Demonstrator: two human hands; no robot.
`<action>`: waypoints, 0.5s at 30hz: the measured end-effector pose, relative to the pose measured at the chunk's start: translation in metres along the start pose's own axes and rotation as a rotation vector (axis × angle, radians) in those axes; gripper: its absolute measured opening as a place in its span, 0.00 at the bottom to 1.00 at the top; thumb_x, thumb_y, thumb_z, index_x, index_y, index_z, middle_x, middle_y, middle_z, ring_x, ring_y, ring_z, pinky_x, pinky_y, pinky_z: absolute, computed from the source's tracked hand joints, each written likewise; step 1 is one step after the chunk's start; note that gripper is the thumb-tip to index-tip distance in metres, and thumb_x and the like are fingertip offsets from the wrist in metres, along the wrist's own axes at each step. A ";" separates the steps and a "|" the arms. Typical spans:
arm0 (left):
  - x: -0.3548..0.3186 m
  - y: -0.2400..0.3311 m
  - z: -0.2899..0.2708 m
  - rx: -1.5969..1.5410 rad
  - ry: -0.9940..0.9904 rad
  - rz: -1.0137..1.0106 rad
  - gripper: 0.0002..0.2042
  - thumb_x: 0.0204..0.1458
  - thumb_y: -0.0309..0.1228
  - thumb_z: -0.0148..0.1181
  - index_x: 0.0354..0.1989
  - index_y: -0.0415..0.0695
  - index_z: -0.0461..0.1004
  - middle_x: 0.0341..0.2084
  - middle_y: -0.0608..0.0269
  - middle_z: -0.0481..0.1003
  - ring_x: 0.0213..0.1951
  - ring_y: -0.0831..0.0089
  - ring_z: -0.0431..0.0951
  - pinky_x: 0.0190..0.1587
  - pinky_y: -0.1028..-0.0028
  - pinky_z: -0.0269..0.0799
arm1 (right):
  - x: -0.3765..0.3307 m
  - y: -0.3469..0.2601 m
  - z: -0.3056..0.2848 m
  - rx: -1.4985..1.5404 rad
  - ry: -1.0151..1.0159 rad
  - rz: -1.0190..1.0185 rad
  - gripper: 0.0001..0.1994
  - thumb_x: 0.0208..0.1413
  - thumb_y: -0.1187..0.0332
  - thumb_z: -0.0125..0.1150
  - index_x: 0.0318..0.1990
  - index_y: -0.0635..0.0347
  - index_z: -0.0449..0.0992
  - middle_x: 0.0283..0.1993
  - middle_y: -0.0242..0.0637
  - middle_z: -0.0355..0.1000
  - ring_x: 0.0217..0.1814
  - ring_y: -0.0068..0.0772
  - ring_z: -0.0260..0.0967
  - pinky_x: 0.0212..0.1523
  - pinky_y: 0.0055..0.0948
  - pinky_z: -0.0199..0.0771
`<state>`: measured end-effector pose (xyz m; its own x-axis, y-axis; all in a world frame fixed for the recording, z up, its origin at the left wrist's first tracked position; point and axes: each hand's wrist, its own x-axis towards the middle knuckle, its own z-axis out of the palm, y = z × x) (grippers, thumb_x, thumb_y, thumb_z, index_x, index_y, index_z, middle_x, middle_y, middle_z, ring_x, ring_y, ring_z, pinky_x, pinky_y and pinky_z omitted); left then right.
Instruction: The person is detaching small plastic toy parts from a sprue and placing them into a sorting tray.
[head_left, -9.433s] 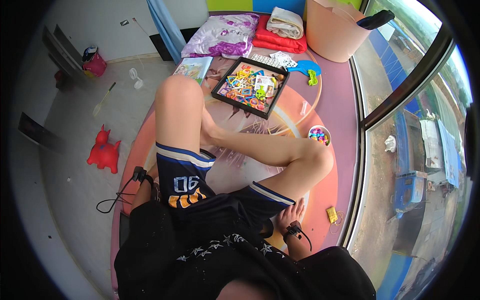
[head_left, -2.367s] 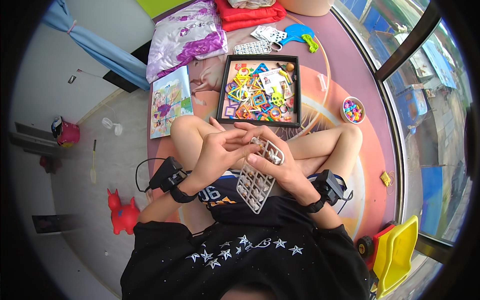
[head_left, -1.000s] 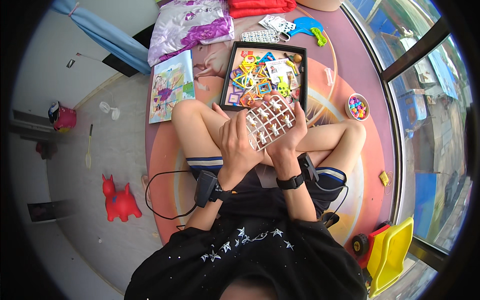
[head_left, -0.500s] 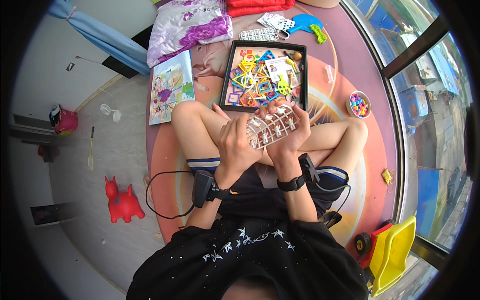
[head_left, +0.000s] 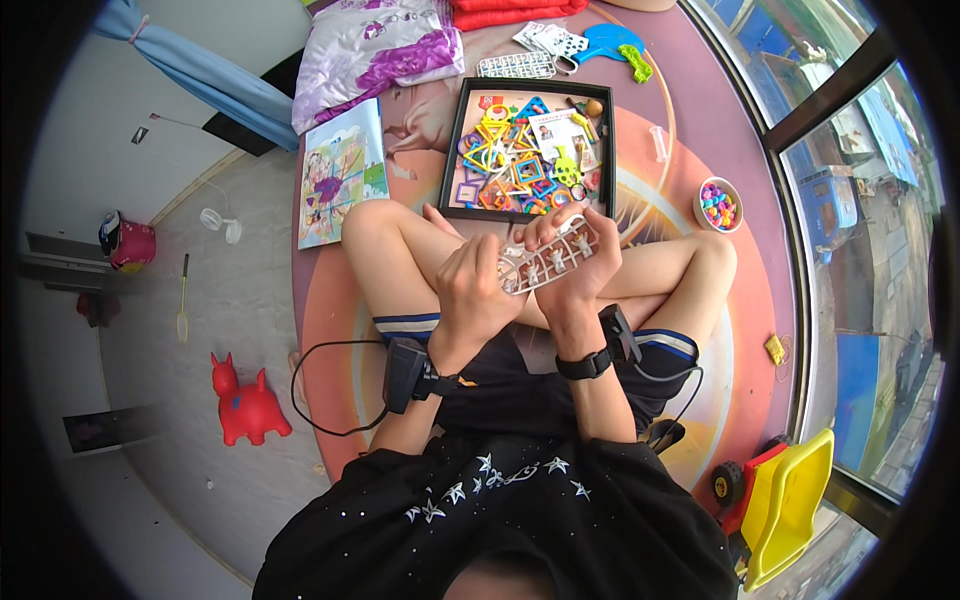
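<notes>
The mat [head_left: 745, 310] spreads under everything, pink and orange with printed rings. The window [head_left: 850, 220] runs along its right side. The black shirt [head_left: 500, 535] carries silver stars and a curly script that is too distorted to read. A white quilt [head_left: 375, 60] with purple patches lies at the far left of the mat.

The black-rimmed tray [head_left: 452, 155] holds coloured frames. The book [head_left: 345, 170], left of the tray, has a picture cover; its small dark print is unreadable. Near the right elbow stands a yellow and red truck [head_left: 795, 510]; a red toy animal [head_left: 248, 408] stands on the floor.

The 2 hands meet above the crossed legs, just on the near side of the tray. The left hand [head_left: 475, 290] has its fingers bent and closed on the left end of a white rack [head_left: 550, 262]. The right hand [head_left: 583, 272] is cupped round the right end, fingers curled at the far edge. The rack tilts between them, bearing small white figures.

A bowl [head_left: 718, 226] of bright bits sits right of the tray. Beyond the tray are a 2nd rack [head_left: 516, 65] and fanned cards [head_left: 548, 40] with black marks. A leaflet [head_left: 548, 133] in the tray has print too tiny to read.
</notes>
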<state>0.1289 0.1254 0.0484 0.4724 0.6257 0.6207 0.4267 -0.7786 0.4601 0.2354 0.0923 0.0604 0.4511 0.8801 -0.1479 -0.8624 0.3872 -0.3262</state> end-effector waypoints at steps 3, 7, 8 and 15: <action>0.001 0.000 -0.001 -0.005 -0.016 0.001 0.14 0.32 0.24 0.63 0.24 0.40 0.62 0.17 0.55 0.65 0.23 0.55 0.71 0.26 0.63 0.67 | 0.000 0.000 0.000 -0.028 -0.027 0.003 0.15 0.51 0.59 0.41 0.21 0.61 0.65 0.16 0.39 0.60 0.21 0.36 0.58 0.34 0.37 0.64; -0.003 0.000 -0.001 0.002 -0.057 -0.002 0.15 0.32 0.24 0.63 0.25 0.39 0.62 0.18 0.54 0.65 0.24 0.55 0.71 0.27 0.64 0.67 | 0.003 0.000 -0.008 -0.053 -0.064 0.002 0.16 0.51 0.59 0.42 0.20 0.61 0.64 0.16 0.38 0.59 0.20 0.35 0.58 0.33 0.35 0.63; -0.004 -0.001 -0.001 0.008 -0.093 -0.027 0.15 0.32 0.24 0.63 0.28 0.38 0.64 0.21 0.53 0.67 0.26 0.54 0.71 0.30 0.64 0.67 | 0.004 0.001 -0.012 0.010 -0.081 0.007 0.15 0.51 0.59 0.42 0.22 0.62 0.66 0.18 0.40 0.62 0.23 0.36 0.60 0.35 0.36 0.65; -0.002 0.012 -0.001 0.031 -0.171 -0.114 0.43 0.28 0.28 0.66 0.57 0.30 0.51 0.54 0.41 0.57 0.58 0.44 0.53 0.62 0.49 0.40 | 0.009 0.004 -0.006 0.076 0.268 -0.168 0.23 0.51 0.57 0.41 0.44 0.69 0.68 0.45 0.48 0.70 0.47 0.44 0.68 0.49 0.39 0.67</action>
<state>0.1329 0.1149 0.0535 0.5427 0.7105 0.4480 0.5071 -0.7023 0.4996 0.2376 0.1004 0.0525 0.6240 0.7028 -0.3416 -0.7811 0.5489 -0.2975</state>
